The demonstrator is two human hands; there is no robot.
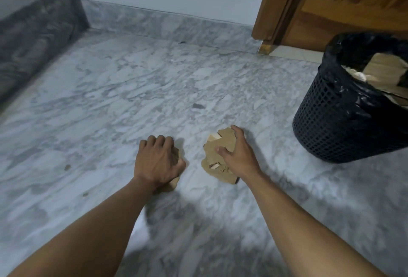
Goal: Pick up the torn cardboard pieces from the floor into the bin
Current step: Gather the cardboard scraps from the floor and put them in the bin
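Curled fingers of the left hand (157, 161) closed over a small torn piece of brown cardboard (174, 185), which lay on the grey-veined white marble floor (110, 100) and showed only at the hand's edges. The right hand (239, 157) clamped a loose stack of torn brown cardboard pieces (215, 161) just beside it, fingers hooked round the far edge and thumb pressed on top. Both lots seemed to rest on the floor, though whether either had begun to lift could not be told. The black mesh plastic bin (326, 126), lined with a black plastic bag (340, 60) and already holding cardboard offcuts (386, 66), stood near, to the right of the right hand. The stack looked layered and ragged, so a good lift probably meant squeezing it from edge to edge before raising it, lest the lower pieces slide out. The single piece likely needed a fingertip worked under its rim, since it lay flat on smooth stone. 2 small brownish specks (67, 167) well off to the left would probably want a further pass.
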